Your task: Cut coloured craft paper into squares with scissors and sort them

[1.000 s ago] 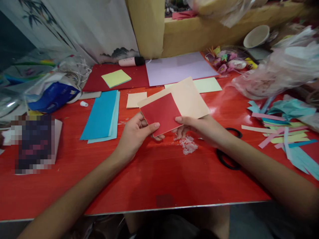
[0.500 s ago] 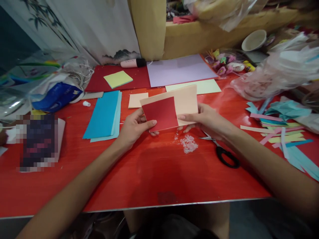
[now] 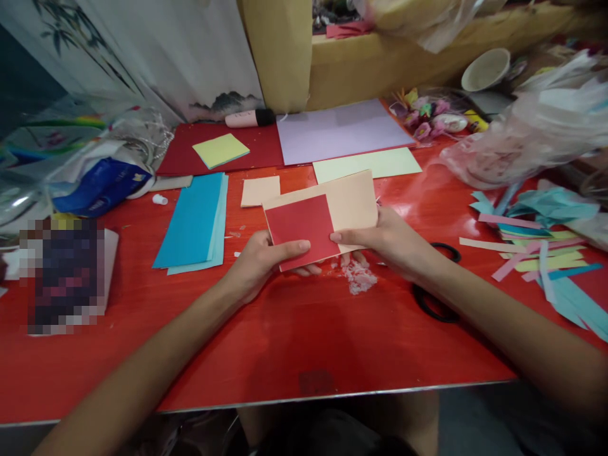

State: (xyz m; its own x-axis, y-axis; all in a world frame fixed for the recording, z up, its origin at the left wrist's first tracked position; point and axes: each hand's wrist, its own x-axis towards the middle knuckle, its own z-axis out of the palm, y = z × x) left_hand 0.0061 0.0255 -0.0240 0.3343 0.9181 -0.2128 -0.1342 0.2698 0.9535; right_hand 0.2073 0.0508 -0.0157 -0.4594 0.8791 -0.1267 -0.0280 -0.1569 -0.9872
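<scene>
Held up over the table is a peach paper sheet with a smaller red paper piece lying against its left part. My left hand grips both at the lower left, thumb flat on the red piece and fingers behind. At the right end, my right hand pinches the peach sheet, its thumb tip touching the red piece's right edge. Black-handled scissors lie partly hidden beneath my right forearm. Small whitish scraps sit just below the held papers.
Blue paper sheets and a small peach square lie left of centre. Behind are a lilac sheet, a pale green strip and a yellow square. Coloured paper strips pile up at right, below plastic bags.
The papers have come slightly lower. My left thumb has slid further in across the red piece, and my right thumb has moved left to its edge. More of the scissors' handles shows.
</scene>
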